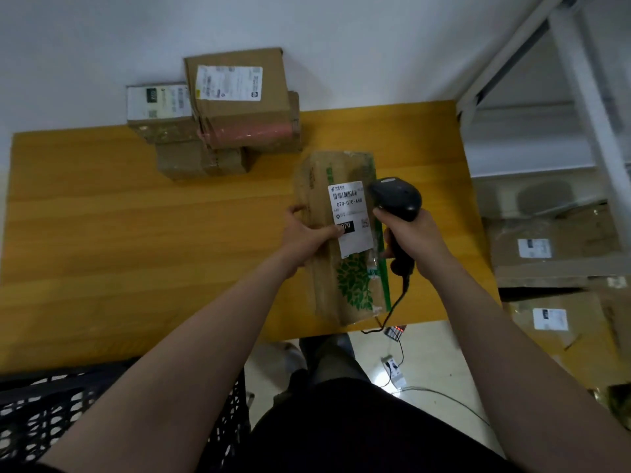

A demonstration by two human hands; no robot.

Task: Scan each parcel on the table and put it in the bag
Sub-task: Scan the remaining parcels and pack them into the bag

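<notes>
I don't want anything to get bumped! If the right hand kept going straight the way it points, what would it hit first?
Probably the flat parcel that the left hand holds, near its white label. The right hand grips the scanner, whose head sits close beside it, though depth is hard to judge.

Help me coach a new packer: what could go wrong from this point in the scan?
1. The left hand has its thumb on the label of the parcel; if it slides up it may hide the barcode.
2. The cable of the scanner, gripped by the right hand, drops over the table edge towards the feet and might snag.
</notes>
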